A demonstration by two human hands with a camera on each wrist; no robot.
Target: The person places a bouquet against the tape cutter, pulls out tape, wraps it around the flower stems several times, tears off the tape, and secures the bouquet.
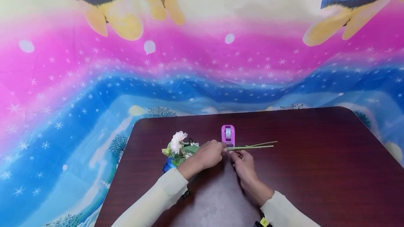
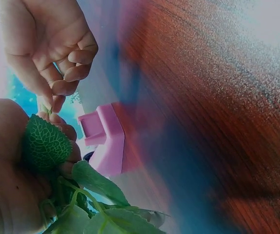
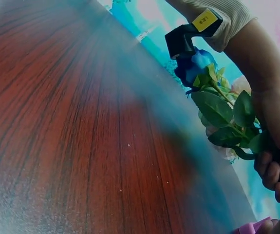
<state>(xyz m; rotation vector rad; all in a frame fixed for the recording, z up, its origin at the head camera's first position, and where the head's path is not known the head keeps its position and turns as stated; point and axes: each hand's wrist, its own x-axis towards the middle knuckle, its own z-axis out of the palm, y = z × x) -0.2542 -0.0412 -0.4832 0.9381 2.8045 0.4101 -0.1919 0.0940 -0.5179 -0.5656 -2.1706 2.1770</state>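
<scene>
My left hand (image 1: 209,154) grips a bunch of artificial flowers by the stems, its fingers curled round them. The heads point left: a pale pink flower (image 1: 178,142) and a blue rose (image 1: 169,165), with green leaves (image 3: 215,108) below them. Bare green stems (image 1: 255,147) stick out to the right past both hands. My right hand (image 1: 244,166) is just beside the left; in the left wrist view its thumb and forefinger pinch the stems (image 2: 46,108), the other fingers loosely curled. Right behind the stems stands a pink tape dispenser (image 1: 228,134) with a clear roll.
Everything is over a dark red-brown wooden table (image 1: 315,171) with rounded far corners. Behind it hangs a colourful cloth (image 1: 202,62) printed with bears and snowflakes. A black wrist mount (image 3: 181,41) with a yellow label shows on the left sleeve.
</scene>
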